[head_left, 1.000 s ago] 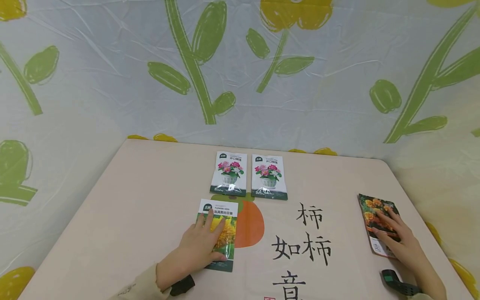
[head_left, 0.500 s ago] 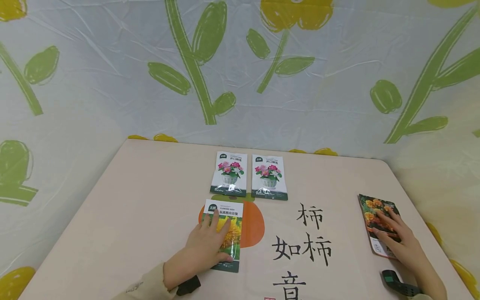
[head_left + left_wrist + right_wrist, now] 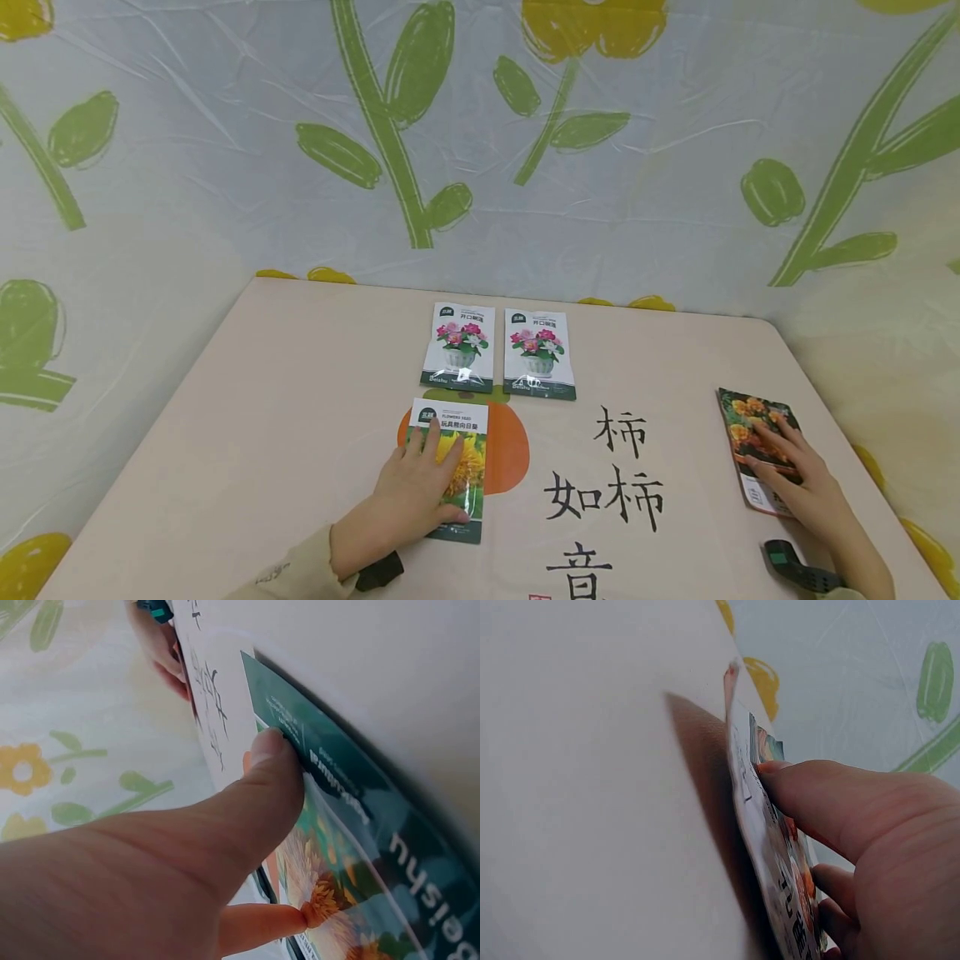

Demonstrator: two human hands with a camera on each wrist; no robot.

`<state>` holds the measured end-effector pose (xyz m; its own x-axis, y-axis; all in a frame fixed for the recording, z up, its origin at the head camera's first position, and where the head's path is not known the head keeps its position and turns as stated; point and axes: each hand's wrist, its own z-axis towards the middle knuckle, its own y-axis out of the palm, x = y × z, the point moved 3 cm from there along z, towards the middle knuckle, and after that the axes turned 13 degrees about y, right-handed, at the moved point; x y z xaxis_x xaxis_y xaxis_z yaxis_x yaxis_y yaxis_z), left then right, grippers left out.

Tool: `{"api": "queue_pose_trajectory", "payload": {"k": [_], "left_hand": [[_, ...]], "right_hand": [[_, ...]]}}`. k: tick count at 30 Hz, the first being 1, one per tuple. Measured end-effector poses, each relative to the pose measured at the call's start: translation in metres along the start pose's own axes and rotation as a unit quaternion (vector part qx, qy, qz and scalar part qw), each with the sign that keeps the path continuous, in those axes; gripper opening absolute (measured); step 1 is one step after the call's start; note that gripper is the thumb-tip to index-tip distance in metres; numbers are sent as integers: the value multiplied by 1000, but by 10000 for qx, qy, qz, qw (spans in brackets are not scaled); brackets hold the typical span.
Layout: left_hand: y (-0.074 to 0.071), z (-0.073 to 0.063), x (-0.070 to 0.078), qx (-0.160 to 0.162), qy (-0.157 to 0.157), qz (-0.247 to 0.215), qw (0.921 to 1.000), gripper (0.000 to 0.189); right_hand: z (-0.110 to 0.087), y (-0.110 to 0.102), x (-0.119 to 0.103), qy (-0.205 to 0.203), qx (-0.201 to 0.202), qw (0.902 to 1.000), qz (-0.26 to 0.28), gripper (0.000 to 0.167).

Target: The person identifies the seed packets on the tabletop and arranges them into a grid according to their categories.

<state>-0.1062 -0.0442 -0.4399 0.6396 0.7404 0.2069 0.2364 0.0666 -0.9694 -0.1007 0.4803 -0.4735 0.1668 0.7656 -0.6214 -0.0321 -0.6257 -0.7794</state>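
In the head view my left hand (image 3: 408, 492) rests on a sunflower seed packet (image 3: 471, 479), its fingers straight and spread over the yellow flower picture. Up close in the left wrist view, the thumb presses near the green bottom band of that seed packet (image 3: 360, 787). My right hand (image 3: 813, 496) lies with extended fingers over a dark seed packet (image 3: 752, 408) with orange flowers, at the right of the table. Seen from the right wrist, the thumb and fingers touch the face of the orange-flower packet (image 3: 761, 825), whose near edge stands off the table over a shadow.
Two matching white seed packets, a left one (image 3: 459, 346) and a right one (image 3: 538, 354), lie side by side farther back. The pale table cover (image 3: 285, 400) bears an orange persimmon print (image 3: 510, 450) and black characters (image 3: 633, 496). A flower-patterned cloth (image 3: 600, 225) rises behind.
My left hand has slid the sunflower packet a little to the right, onto the persimmon print, mostly in the first half second. The right hand and the other packets have stayed put.
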Motion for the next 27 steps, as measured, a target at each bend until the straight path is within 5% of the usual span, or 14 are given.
{"api": "queue_pose_trajectory", "payload": {"k": [27], "left_hand": [[6,1,0,145,53,129,9998,95]], "right_hand": [[2,1,3,6,12,10000,-21,67]]}}
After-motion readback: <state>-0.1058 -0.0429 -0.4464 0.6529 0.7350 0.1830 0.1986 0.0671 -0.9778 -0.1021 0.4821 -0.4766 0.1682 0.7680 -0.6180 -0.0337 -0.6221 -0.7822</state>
